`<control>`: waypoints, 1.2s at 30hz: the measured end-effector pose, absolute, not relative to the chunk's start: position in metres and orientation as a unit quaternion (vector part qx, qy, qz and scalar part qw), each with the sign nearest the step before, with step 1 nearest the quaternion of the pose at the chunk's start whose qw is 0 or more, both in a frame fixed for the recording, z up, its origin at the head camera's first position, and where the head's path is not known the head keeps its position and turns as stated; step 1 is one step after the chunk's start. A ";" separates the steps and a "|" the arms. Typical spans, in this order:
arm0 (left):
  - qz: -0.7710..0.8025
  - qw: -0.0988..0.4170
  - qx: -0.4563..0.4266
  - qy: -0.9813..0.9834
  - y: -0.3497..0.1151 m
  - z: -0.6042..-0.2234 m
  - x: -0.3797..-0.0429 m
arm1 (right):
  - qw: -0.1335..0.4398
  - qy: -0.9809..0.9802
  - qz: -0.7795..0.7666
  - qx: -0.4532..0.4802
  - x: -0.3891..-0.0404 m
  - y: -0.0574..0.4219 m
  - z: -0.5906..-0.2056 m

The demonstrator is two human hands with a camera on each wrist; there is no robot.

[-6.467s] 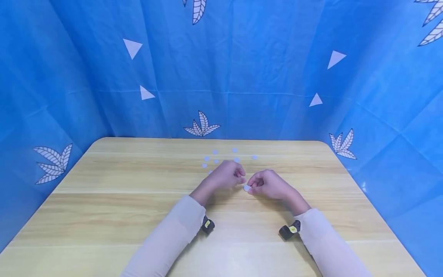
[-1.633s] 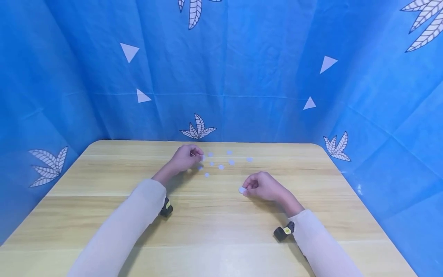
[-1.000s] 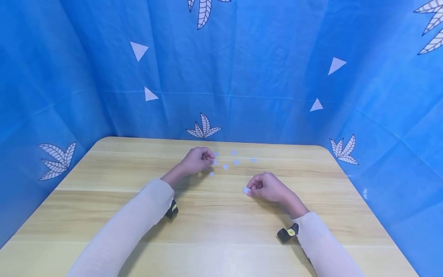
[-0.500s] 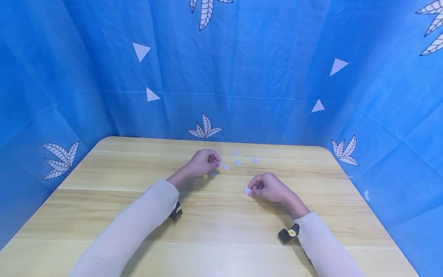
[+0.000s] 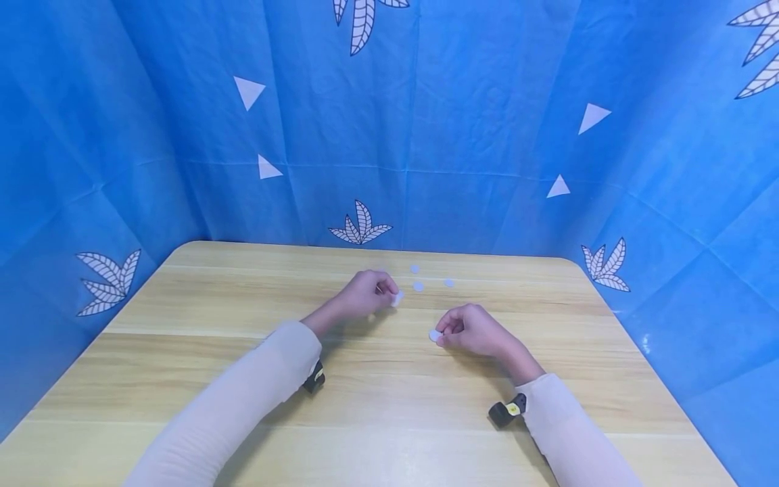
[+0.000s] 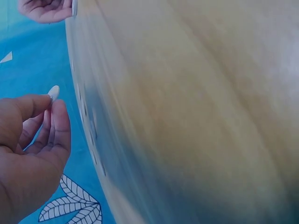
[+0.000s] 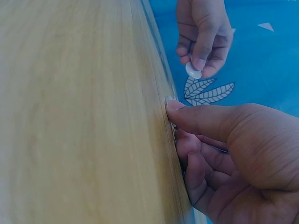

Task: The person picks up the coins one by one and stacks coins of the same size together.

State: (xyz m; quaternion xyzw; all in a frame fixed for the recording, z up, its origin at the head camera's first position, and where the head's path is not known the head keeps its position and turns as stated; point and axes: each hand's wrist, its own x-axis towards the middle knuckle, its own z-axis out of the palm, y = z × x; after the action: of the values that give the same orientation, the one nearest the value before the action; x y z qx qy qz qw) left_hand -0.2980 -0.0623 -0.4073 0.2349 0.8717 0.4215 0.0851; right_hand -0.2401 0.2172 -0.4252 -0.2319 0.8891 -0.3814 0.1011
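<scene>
Small white round discs lie on a light wooden table (image 5: 182,352). My left hand (image 5: 389,295) pinches one white disc (image 5: 397,298) between thumb and fingertips just above the table; the left wrist view shows that disc (image 6: 53,92) edge-on at the fingertips. My right hand (image 5: 441,333) rests on the table a little nearer and to the right, pinching another white disc (image 5: 435,335). The hands are a short gap apart. In the right wrist view the left hand (image 7: 203,32) holds its disc (image 7: 193,70) beyond my right thumb.
Three loose white discs (image 5: 418,286) lie on the table just beyond the hands, near the far edge. Blue cloth (image 5: 426,135) with leaf and triangle prints hangs close behind and on both sides. Small black wrist cameras (image 5: 505,411) sit under both sleeves.
My left hand has moved right from the scattered discs toward the right hand, now with a disc in its fingertips. Fewer discs lie loose. The right hand stayed put.
</scene>
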 end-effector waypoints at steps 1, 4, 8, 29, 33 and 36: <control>0.419 0.085 0.237 0.872 -0.061 -0.408 -0.297 | 0.103 0.888 -0.383 -0.231 -0.240 0.217 -0.425; 0.412 0.084 0.244 0.874 -0.058 -0.410 -0.296 | 0.107 0.887 -0.388 -0.228 -0.240 0.217 -0.426; 0.402 0.087 0.253 0.876 -0.054 -0.412 -0.293 | 0.110 0.886 -0.390 -0.226 -0.241 0.217 -0.426; 0.348 0.099 0.316 0.877 -0.033 -0.414 -0.280 | 0.099 0.895 -0.372 -0.228 -0.241 0.217 -0.425; 0.350 0.104 0.324 0.873 -0.028 -0.414 -0.279 | 0.101 0.895 -0.372 -0.226 -0.242 0.217 -0.425; 0.355 0.111 0.324 0.870 -0.024 -0.415 -0.278 | 0.104 0.894 -0.374 -0.224 -0.242 0.216 -0.425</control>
State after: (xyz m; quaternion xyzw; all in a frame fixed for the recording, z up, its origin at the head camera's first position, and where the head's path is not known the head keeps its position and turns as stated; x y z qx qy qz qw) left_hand -0.2780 -0.0243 -0.4151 0.3244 0.8698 0.3546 0.1115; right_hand -0.2420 0.2164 -0.4253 -0.2242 0.8940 -0.3737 0.1040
